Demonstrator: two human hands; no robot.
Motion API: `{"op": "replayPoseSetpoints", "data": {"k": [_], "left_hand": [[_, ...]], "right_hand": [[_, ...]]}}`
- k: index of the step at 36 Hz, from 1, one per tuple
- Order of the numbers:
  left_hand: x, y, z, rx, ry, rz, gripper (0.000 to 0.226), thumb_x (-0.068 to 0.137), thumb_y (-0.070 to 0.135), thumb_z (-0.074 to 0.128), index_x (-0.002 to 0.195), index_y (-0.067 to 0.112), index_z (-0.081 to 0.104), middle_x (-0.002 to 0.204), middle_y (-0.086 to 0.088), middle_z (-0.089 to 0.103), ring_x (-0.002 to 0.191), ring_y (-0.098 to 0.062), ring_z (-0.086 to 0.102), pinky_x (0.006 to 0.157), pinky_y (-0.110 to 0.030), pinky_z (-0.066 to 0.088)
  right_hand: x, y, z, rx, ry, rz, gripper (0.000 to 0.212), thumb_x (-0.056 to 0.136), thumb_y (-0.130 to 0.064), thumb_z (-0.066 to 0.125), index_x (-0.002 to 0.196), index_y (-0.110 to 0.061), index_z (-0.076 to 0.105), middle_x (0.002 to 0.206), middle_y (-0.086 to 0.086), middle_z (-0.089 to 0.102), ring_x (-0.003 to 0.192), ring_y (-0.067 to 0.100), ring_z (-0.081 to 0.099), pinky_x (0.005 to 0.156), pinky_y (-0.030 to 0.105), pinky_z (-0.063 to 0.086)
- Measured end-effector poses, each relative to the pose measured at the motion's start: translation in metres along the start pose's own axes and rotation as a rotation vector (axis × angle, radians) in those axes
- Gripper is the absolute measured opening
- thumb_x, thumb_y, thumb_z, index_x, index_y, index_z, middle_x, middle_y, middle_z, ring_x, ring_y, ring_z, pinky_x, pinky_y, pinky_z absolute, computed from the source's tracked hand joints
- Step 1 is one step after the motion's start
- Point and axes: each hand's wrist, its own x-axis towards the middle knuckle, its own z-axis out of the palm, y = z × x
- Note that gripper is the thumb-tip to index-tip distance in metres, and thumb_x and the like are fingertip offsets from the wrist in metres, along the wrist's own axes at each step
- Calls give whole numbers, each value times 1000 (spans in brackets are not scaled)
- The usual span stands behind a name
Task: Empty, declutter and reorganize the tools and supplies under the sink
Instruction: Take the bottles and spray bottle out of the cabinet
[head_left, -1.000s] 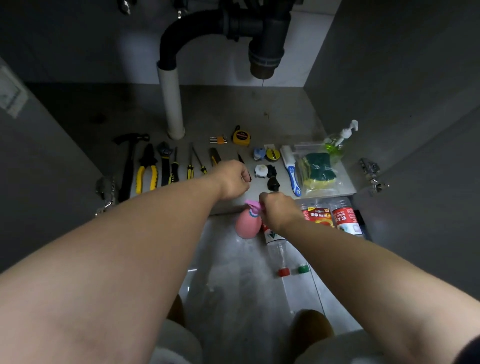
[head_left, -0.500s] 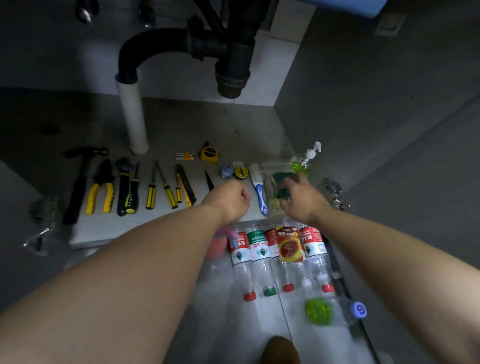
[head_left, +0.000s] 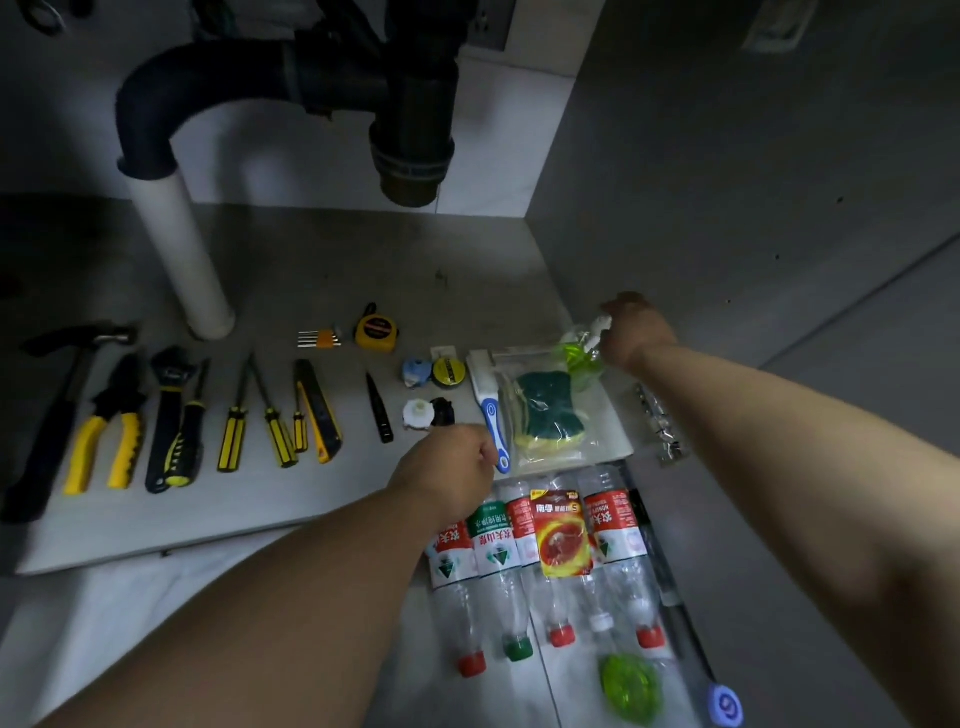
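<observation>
Tools (head_left: 232, 436) and supplies are laid out sorted on the cabinet floor (head_left: 311, 270) under the sink. Nearest, at 5 o'clock, plastic bottles (head_left: 498, 551) lie side by side on the tiles. At centre, the left hand (head_left: 452, 467) hovers over the cabinet edge, curled in a fist with nothing seen in it. The hand tools run in a row at 9 o'clock. At 2 o'clock the right hand (head_left: 636, 332), arm fully stretched, grips the pump top of a green soap bottle (head_left: 576, 358) behind the sponge bag (head_left: 550, 410). Best to stand it upright in the back corner without pressing the pump
</observation>
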Motion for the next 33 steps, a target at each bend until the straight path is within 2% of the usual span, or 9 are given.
{"op": "replayPoseSetpoints", "data": {"k": [3, 5, 8, 13, 20, 25, 28, 31, 33], "left_hand": [[3, -1, 3, 22, -7, -2, 19, 99, 17, 53, 102, 22, 71, 107, -2, 72, 99, -23, 66, 90, -40, 57], [4, -1, 5, 30, -15, 11, 19, 99, 16, 53, 102, 22, 71, 106, -2, 72, 98, -22, 66, 89, -40, 57], [6, 0, 5, 42, -25, 29, 18, 98, 15, 54, 100, 21, 71, 103, -2, 72, 96, -22, 66, 87, -39, 57], [7, 7, 5, 7, -19, 38, 16, 95, 14, 56, 91, 20, 70, 99, -2, 72, 94, -23, 67, 87, -39, 57], [-6, 27, 3, 84, -71, 119, 18, 95, 15, 55, 96, 19, 72, 100, -3, 71, 95, -22, 66, 90, -40, 57], [-24, 46, -1, 214, -100, 202, 17, 96, 20, 55, 100, 22, 71, 104, -2, 71, 98, -23, 65, 90, -41, 56], [-37, 54, -1, 295, -131, 254, 17, 97, 22, 54, 104, 27, 69, 108, 1, 69, 99, -21, 64, 88, -38, 56], [-50, 55, 3, 344, -162, 304, 17, 97, 19, 55, 102, 27, 69, 106, 1, 70, 96, -20, 64, 85, -34, 55], [-58, 52, 6, 376, -186, 326, 16, 97, 18, 55, 103, 25, 68, 108, 1, 70, 98, -20, 63, 86, -33, 55]], "right_hand": [[0, 1, 3, -41, 85, 22, 45, 91, -9, 59, 136, -5, 57, 147, 20, 41, 129, 37, 54, 109, 38, 44], [-1, 4, 3, -64, 108, 33, 40, 90, -7, 60, 130, -4, 60, 143, 22, 40, 122, 38, 58, 105, 38, 47], [-6, 10, 1, -49, 139, 47, 37, 87, -4, 61, 125, -6, 64, 139, 22, 42, 116, 38, 60, 104, 35, 48], [-32, 24, -13, -20, 232, 63, 28, 86, -4, 63, 113, -9, 70, 129, 20, 47, 105, 45, 63, 100, 40, 51], [-101, 39, -36, 42, 285, 1, 21, 87, -11, 55, 106, -12, 64, 126, 19, 43, 97, 46, 63, 96, 45, 52], [-156, 44, -53, 94, 302, -12, 13, 84, -20, 61, 96, -17, 67, 111, 10, 49, 91, 38, 63, 88, 36, 52], [-188, 46, -55, 117, 238, -66, 11, 84, -20, 61, 87, -16, 70, 101, 8, 55, 90, 33, 63, 83, 30, 50], [-219, 48, -47, 83, 98, -134, 8, 83, -15, 61, 81, -13, 69, 94, 10, 59, 92, 31, 62, 78, 26, 45], [-238, 48, -36, 39, -11, -163, 9, 82, -14, 61, 80, -10, 69, 91, 10, 64, 92, 29, 62, 78, 27, 46]]}}
